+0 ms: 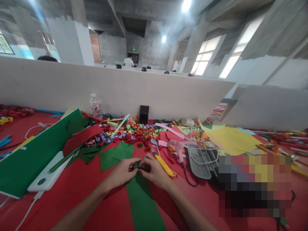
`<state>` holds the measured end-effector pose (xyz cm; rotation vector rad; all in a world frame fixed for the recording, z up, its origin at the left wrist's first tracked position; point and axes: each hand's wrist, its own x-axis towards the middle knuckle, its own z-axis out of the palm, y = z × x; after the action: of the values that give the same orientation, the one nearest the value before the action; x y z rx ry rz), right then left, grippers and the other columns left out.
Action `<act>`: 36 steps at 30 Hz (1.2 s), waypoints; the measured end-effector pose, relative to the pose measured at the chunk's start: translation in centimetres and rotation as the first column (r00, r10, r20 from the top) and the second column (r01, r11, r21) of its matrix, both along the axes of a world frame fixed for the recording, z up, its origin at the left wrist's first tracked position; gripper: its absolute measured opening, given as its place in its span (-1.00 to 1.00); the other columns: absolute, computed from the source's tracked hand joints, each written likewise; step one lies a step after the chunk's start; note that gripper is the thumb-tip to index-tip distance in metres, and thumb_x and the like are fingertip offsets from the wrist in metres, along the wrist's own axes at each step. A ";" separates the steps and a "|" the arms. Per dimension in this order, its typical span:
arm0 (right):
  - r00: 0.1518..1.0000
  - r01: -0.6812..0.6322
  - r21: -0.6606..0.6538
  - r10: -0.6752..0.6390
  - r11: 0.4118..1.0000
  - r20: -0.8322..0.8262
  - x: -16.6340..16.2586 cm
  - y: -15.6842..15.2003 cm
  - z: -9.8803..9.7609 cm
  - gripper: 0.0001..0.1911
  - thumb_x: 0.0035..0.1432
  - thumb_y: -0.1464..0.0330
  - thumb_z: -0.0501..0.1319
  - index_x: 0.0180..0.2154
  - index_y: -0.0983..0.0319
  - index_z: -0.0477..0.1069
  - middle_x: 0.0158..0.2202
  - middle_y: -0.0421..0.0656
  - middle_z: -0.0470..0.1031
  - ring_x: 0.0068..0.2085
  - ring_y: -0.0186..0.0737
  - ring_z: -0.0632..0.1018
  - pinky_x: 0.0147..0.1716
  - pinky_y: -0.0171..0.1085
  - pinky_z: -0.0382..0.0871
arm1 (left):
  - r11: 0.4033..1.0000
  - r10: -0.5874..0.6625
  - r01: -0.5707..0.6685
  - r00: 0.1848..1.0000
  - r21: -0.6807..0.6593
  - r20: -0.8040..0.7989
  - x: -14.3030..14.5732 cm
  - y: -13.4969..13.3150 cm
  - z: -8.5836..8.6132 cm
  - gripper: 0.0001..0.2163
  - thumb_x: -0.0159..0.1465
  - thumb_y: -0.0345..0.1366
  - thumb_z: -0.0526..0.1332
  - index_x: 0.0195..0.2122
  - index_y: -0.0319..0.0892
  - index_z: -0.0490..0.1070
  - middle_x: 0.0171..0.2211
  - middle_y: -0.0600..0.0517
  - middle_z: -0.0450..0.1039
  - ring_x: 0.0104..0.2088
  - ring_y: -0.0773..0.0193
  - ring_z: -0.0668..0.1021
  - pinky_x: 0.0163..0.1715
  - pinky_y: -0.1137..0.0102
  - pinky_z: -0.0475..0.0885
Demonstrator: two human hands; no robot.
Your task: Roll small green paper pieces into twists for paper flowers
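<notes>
Left hand: the left hand [128, 168] is curled, thumb and fingertips pinching a small, dark green, curled piece of paper [136, 165].
Right hand: the right hand [152, 169] closes on the same piece from the other side, so the two sets of fingertips nearly meet; a dark reddish patch within its curl is too shadowed to identify.
Small green piece: between the hands, above the far end of a long, flat, matte green paper strip [145, 205] that runs towards the wearer.
Work surface: smooth red tabletop [106, 211].
Green squares: thin, flat green paper sheets [123, 150] overlap just beyond the left hand.
Cutter: a yellow plastic utility knife [165, 165] lies slantwise near the right hand.
Glue gun: a glossy pink glue gun [178, 148] with a dark cord stands beside a shallow grey moulded tray [198, 162] with white cable looped over it.
Curled-paper heap: small, crinkled multicoloured paper pieces [130, 130] spread beyond the squares.
Left side: a smooth, rigid green board [38, 152] leans beside a long white plastic power strip [48, 176], with a slim green rod [64, 159] across the strip.
Back edge: a clear plastic bottle [95, 106] and an upright black box [144, 114] stand by a smooth white partition [115, 85].
Lower right: pixelated, contents unreadable.
</notes>
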<state>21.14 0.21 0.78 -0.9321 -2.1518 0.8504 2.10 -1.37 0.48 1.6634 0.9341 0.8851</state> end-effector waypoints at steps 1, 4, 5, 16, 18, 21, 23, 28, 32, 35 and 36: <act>1.000 0.007 0.017 -0.007 1.000 -0.009 0.0 0.0 0.1 -0.89 0.13 0.50 0.24 -0.29 0.19 0.44 -0.27 -0.20 0.35 -0.27 -0.29 0.43 -0.29 -0.34 0.30 | 1.000 0.014 -0.014 1.000 0.002 -0.019 0.0 0.0 -0.1 -0.55 0.15 -0.48 0.13 0.10 -0.16 0.42 -0.06 -0.07 0.55 -0.17 0.16 0.58 -0.14 0.35 0.45; 0.999 0.019 0.065 -0.016 0.998 -0.050 -0.1 0.0 0.2 -0.90 0.17 0.49 0.20 -0.29 0.19 0.43 -0.26 -0.18 0.37 -0.25 -0.27 0.45 -0.26 -0.32 0.32 | 0.999 0.043 -0.043 0.999 -0.011 -0.016 0.1 0.3 -0.8 -0.51 0.12 -0.50 0.15 0.12 -0.16 0.39 -0.04 -0.07 0.52 -0.18 0.18 0.58 -0.19 0.38 0.45; 0.998 0.025 0.076 -0.020 0.997 -0.064 -0.1 0.1 0.2 -0.91 0.19 0.48 0.19 -0.29 0.19 0.43 -0.26 -0.17 0.38 -0.25 -0.26 0.46 -0.25 -0.31 0.33 | 0.999 0.044 -0.044 0.999 -0.025 0.009 0.1 0.4 -1.0 -0.51 0.12 -0.50 0.16 0.12 -0.16 0.39 -0.02 -0.07 0.51 -0.16 0.18 0.57 -0.18 0.38 0.45; 0.991 0.073 0.110 -0.060 0.991 -0.118 0.0 0.1 0.7 -0.84 0.28 0.38 0.14 -0.17 0.17 0.48 -0.22 -0.11 0.47 -0.19 -0.20 0.49 -0.15 -0.23 0.38 | 0.983 0.093 -0.061 0.978 -0.175 0.184 -0.4 1.0 -1.4 -0.61 0.19 -0.23 0.29 0.04 -0.24 0.44 -0.23 -0.07 0.56 -0.21 0.14 0.57 -0.25 0.36 0.46; 0.993 0.064 0.136 -0.049 0.989 -0.108 0.0 0.1 0.5 -0.83 0.27 0.37 0.17 -0.12 0.16 0.47 -0.18 -0.10 0.47 -0.13 -0.18 0.49 -0.10 -0.21 0.38 | 0.985 0.076 -0.037 0.971 -0.171 0.228 -0.4 0.9 -1.1 -0.62 0.20 -0.19 0.29 0.01 -0.26 0.45 -0.21 -0.09 0.56 -0.20 0.14 0.56 -0.23 0.35 0.45; 0.995 0.068 0.185 -0.052 0.980 -0.090 0.0 0.2 -0.1 -0.83 0.22 0.37 0.23 -0.12 0.14 0.48 -0.12 -0.09 0.44 -0.06 -0.15 0.47 -0.06 -0.20 0.37 | 0.980 0.064 -0.006 0.956 -0.199 0.287 -0.3 0.8 -0.7 -0.61 0.19 -0.14 0.29 -0.02 -0.26 0.46 -0.19 -0.11 0.56 -0.16 0.11 0.55 -0.16 0.30 0.44; 0.994 0.085 0.204 -0.069 0.975 -0.083 0.0 0.3 -0.5 -0.86 0.20 0.37 0.25 -0.16 0.14 0.49 -0.11 -0.08 0.43 -0.06 -0.15 0.47 -0.06 -0.19 0.37 | 0.975 0.059 0.011 0.950 -0.221 0.306 -0.2 0.7 -0.6 -0.61 0.19 -0.13 0.30 -0.02 -0.25 0.47 -0.18 -0.11 0.56 -0.13 0.09 0.55 -0.11 0.26 0.44; 0.992 0.104 0.202 -0.086 0.974 -0.093 0.0 0.4 -0.6 -0.88 0.21 0.34 0.23 -0.20 0.15 0.50 -0.14 -0.08 0.43 -0.10 -0.14 0.48 -0.10 -0.18 0.39 | 0.974 0.052 0.013 0.958 -0.225 0.280 -0.1 0.7 -0.8 -0.60 0.19 -0.10 0.28 -0.03 -0.25 0.47 -0.18 -0.11 0.55 -0.16 0.12 0.54 -0.13 0.28 0.42; 0.993 0.095 0.185 -0.080 0.978 -0.085 -0.1 0.3 -0.3 -0.90 0.21 0.36 0.23 -0.21 0.16 0.49 -0.17 -0.09 0.42 -0.12 -0.17 0.48 -0.12 -0.22 0.37 | 0.976 0.081 -0.034 0.974 -0.217 0.213 -0.1 0.6 -1.1 -0.61 0.21 -0.07 0.25 -0.07 -0.27 0.48 -0.29 -0.05 0.54 -0.27 0.18 0.52 -0.22 0.33 0.41; 0.995 0.085 0.167 -0.075 0.982 -0.065 -0.1 0.1 -0.1 -0.90 0.19 0.38 0.25 -0.21 0.17 0.46 -0.19 -0.12 0.41 -0.14 -0.19 0.47 -0.14 -0.24 0.36 | 0.975 0.104 -0.062 0.976 -0.213 0.189 0.0 0.4 -1.1 -0.63 0.23 -0.05 0.22 -0.11 -0.26 0.50 -0.33 -0.02 0.52 -0.28 0.20 0.50 -0.25 0.35 0.41; 0.995 0.085 0.163 -0.076 0.983 -0.059 -0.1 0.1 -0.1 -0.91 0.18 0.38 0.25 -0.22 0.17 0.46 -0.19 -0.12 0.40 -0.15 -0.19 0.47 -0.15 -0.25 0.36 | 0.976 0.108 -0.068 0.976 -0.208 0.187 0.1 0.4 -1.1 -0.63 0.24 -0.05 0.21 -0.12 -0.25 0.50 -0.31 -0.03 0.52 -0.26 0.19 0.49 -0.23 0.35 0.41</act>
<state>21.00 0.31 0.72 -0.8958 -2.0889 0.6392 2.20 -1.01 -0.62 1.3446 0.9331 0.9644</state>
